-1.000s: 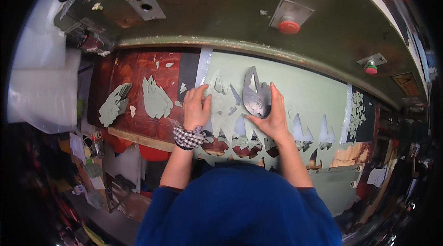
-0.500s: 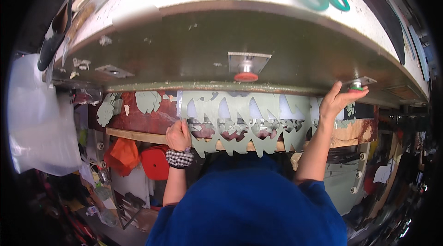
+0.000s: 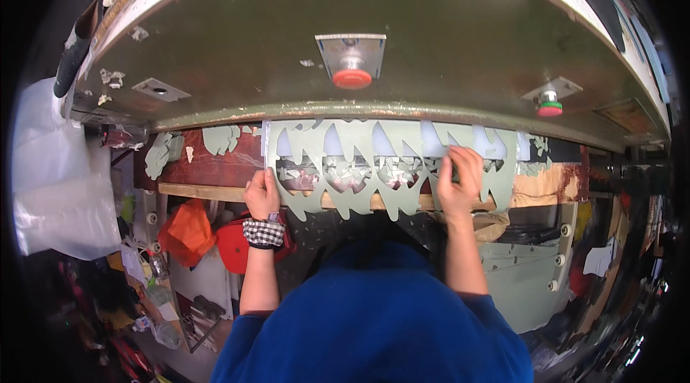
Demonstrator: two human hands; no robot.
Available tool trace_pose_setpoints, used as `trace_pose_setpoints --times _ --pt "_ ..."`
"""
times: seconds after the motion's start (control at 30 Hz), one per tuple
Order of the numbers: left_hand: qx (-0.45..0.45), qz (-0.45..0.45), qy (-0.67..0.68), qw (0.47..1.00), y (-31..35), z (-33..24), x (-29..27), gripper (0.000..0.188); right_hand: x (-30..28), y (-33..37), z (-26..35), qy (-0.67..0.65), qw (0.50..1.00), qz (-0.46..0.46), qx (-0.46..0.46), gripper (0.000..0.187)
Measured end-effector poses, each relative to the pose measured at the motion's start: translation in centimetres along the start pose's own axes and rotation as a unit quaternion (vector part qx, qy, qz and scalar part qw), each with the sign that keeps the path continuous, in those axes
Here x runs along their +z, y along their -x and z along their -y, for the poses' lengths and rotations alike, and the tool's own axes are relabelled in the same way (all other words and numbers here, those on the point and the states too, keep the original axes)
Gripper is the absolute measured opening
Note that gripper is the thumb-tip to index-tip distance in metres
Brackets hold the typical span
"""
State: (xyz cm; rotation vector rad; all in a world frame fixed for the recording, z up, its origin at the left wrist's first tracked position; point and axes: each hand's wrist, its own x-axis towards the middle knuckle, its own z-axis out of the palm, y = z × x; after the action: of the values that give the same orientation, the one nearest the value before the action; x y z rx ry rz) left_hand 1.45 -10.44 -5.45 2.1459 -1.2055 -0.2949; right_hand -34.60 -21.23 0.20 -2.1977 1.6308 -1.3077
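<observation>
A pale green sheet (image 3: 345, 199) with rows of leaf-like cut-outs lies across the work ledge, its jagged near edge hanging over the front. My left hand (image 3: 262, 194) is closed at the sheet's left edge, with the thumb on top. Over the right part of the sheet is my right hand (image 3: 461, 180), its fingers loosely bent and apart, with nothing visible in them. White board (image 3: 339, 144) and small green scraps (image 3: 399, 169) show through the cut-outs.
A dark green machine beam (image 3: 237, 45) spans above the ledge, carrying a red button (image 3: 351, 79) and a green button (image 3: 549, 107). Stacked green cut pieces (image 3: 221, 139) lie left of the sheet. A wooden rail (image 3: 201, 192) edges the ledge; clear plastic (image 3: 65, 174) hangs at far left.
My right hand has left the green button at the right and come left and down over the sheet. My left hand stays at the sheet's left edge. The head view has shifted.
</observation>
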Motion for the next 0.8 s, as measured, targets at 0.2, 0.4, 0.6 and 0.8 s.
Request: trace_pose_setpoints --times 0.2,0.4,0.6,0.8 --pt "-0.021 0.008 0.003 1.000 2.2 0.5 -0.8 0.025 4.6 -2.4 2.7 0.051 0.989 0.133 -0.047 0.027" --pt "0.014 0.008 0.036 0.999 6.5 1.7 -2.5 0.021 0.6 1.1 6.6 -0.161 0.970 0.113 0.144 0.012" --pt "-0.056 -0.065 0.168 0.982 6.5 0.8 -3.7 0.015 5.1 3.9 9.7 -0.041 0.988 0.142 -0.036 0.076" --pt "0.083 -0.022 0.122 0.989 4.9 -3.6 -3.3 0.019 5.5 5.8 10.3 -0.234 0.941 0.157 0.185 0.092"
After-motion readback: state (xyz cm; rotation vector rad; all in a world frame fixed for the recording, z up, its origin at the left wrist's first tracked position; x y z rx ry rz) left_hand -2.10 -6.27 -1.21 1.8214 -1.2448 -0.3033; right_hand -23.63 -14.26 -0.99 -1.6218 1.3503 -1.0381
